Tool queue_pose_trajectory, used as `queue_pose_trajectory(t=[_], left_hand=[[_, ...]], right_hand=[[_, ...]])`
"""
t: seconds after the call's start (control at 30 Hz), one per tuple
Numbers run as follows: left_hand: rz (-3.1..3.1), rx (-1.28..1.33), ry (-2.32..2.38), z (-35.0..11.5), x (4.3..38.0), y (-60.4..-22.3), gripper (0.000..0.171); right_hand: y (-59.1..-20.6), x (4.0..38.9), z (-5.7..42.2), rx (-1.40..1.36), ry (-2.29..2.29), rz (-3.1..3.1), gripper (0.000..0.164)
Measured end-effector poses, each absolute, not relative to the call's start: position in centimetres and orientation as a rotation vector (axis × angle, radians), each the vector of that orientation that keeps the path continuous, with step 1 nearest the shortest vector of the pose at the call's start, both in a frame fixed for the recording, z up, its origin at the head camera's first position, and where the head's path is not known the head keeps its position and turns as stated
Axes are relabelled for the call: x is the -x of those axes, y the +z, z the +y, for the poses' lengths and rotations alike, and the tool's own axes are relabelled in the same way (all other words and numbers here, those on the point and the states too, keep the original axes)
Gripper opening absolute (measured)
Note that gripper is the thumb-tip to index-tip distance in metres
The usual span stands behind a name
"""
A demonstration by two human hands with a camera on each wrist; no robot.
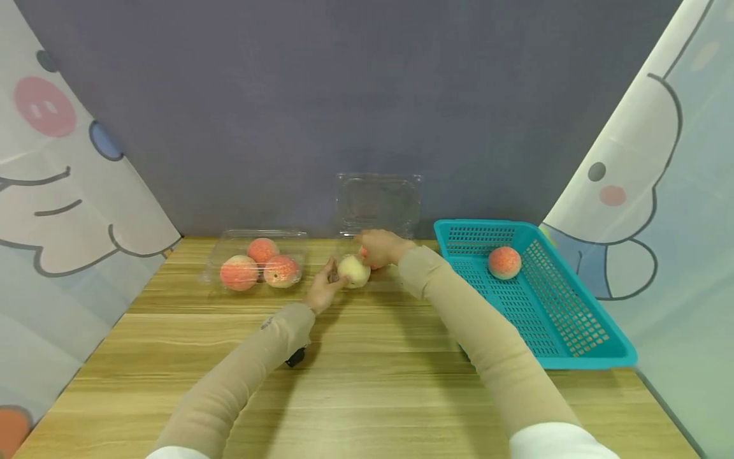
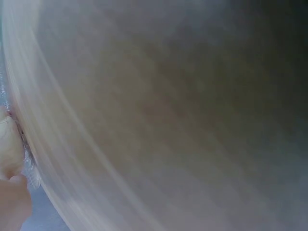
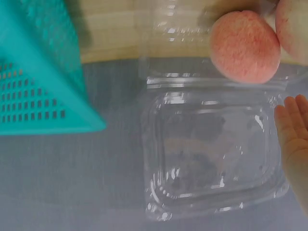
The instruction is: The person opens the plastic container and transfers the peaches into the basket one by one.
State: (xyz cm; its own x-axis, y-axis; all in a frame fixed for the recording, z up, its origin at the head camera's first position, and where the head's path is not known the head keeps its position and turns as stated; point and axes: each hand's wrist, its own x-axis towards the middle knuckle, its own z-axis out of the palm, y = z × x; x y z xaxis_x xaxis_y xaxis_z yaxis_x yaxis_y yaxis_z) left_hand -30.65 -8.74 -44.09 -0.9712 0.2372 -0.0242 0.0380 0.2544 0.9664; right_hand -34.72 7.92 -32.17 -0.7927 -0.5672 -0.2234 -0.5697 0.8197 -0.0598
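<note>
In the head view, my left hand [image 1: 323, 290] holds the left side of a pale peach [image 1: 353, 271], its thumb in front. The left wrist view shows just the thumb against that peach [image 2: 9, 149] at the left edge. My right hand [image 1: 383, 246] hovers at the back of an open clear plastic clamshell box, partly hiding a red peach [image 1: 371, 258]. In the right wrist view, its straight fingers [image 3: 294, 125] lie beside the box's raised lid [image 3: 211, 149], apart from the red peach [image 3: 245, 45].
To the left, another clear clamshell box [image 1: 215, 261] contains three peaches [image 1: 239, 273]. On the right stands a turquoise basket [image 1: 596, 362] with one peach [image 1: 504, 262] in it. A grey wall [image 1: 367, 95] rises behind the wooden table [image 1: 355, 382].
</note>
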Motion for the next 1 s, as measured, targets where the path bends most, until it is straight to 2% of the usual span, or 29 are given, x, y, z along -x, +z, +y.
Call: queue_pose_trajectory(t=[0.33, 0.57, 0.67, 0.8, 1.0], left_hand=[[2.293, -0.245, 1.841, -8.8, 28.8, -40.9, 0.077], [2.307, -0.206, 1.832, -8.9, 29.3, -41.9, 0.079], [2.327, -0.186, 1.809, -9.0, 29.9, -43.0, 0.081], [2.347, -0.21, 1.792, -8.8, 30.2, -43.8, 0.081], [2.264, -0.202, 1.856, -8.4, 28.9, -41.6, 0.078]], right_hand=[[-33.8, 35.0, 6.4, 0.946, -0.056, 2.68, 0.06], [-35.1, 35.2, 5.8, 0.962, -0.104, 2.638, 0.061], [-35.7, 35.4, 5.6, 0.965, -0.105, 2.618, 0.065], [-36.2, 35.6, 5.5, 0.924, -0.057, 2.619, 0.08], [-37.2, 35.9, 5.6, 0.923, -0.015, 2.631, 0.085]])
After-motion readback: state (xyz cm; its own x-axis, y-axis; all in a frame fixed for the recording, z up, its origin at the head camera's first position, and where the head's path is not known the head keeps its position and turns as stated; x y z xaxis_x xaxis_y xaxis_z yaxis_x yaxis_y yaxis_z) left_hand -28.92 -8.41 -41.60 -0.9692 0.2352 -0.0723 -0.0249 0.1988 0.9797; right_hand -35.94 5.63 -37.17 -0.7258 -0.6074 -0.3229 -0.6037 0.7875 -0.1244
